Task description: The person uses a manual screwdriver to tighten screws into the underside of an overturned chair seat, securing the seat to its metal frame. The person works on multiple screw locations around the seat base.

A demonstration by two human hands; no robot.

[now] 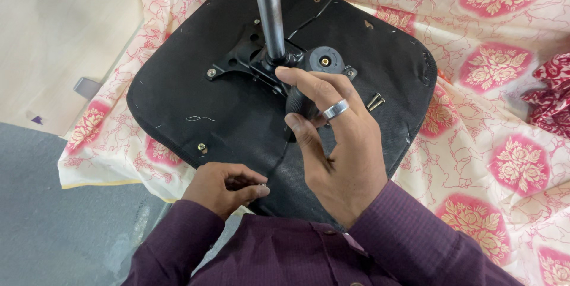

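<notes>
While the right hand (332, 143) gripped a black knob (300, 103) beside the metal column (271, 16) | upturned chair seat (196, 96) lay on floral cloth (493, 119) | left hand (225, 188) pinched a small screw (262, 190).

One upturned black chair seat (196, 99); one black metal mounting plate (243, 60) on it; one silvery gas-lift column (271, 16) rising from the plate; one black round knob (325, 60) beside the column; one black lever handle (298, 105); two loose screws (374, 102) lying together on the seat; one thin black cable (320, 7); one floral bedsheet (504, 108), cream with red medallions; two hands, left hand (222, 188) and right hand (332, 143); one silver ring (336, 109) on a right finger; one small screw (262, 189) at the left fingertips.
</notes>
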